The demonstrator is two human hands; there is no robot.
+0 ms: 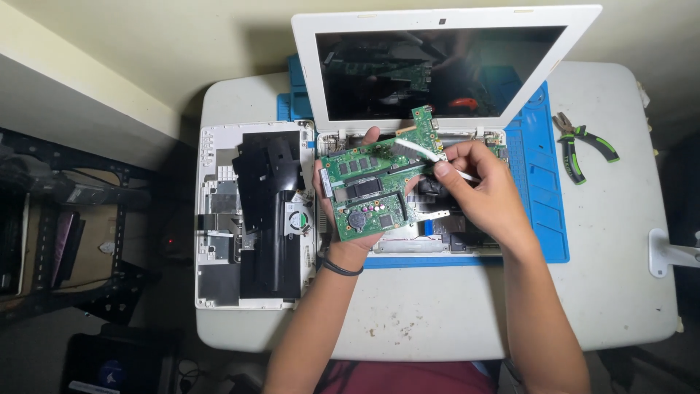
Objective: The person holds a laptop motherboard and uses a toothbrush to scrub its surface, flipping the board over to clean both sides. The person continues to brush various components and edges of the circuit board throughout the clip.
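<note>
Circuit board [372,191], green and roughly rectangular, is held above the open laptop base [437,244], tilted with its component side facing up toward the camera. Left hand [343,219] supports the board from beneath and along its left edge: the thumb lies on the left margin, the fingers are curled behind it, and one fingertip shows past the upper edge. A dark band [341,268] circles that wrist.

Right hand [477,186] is closed in a pinch on a white flat cable [430,155] that runs across the upper right part of the board; thumb and forefinger meet on the cable, and the remaining fingers are folded in toward the palm.

Laptop base sits on a blue work mat [543,182] at the middle of a white desk [620,292]. A white-framed screen [437,69] stands open behind the hands, dark and reflecting the board.

Left of the hands, just beside the base, lies a detached white cover panel [251,215], inner side up, carrying black sheet material and a small fan [297,219] near its right edge.

Pliers [580,146] with green and black grips rest on the desk at the right, well apart from both hands. A white bracket [667,254] shows at the right edge of the desk
</note>
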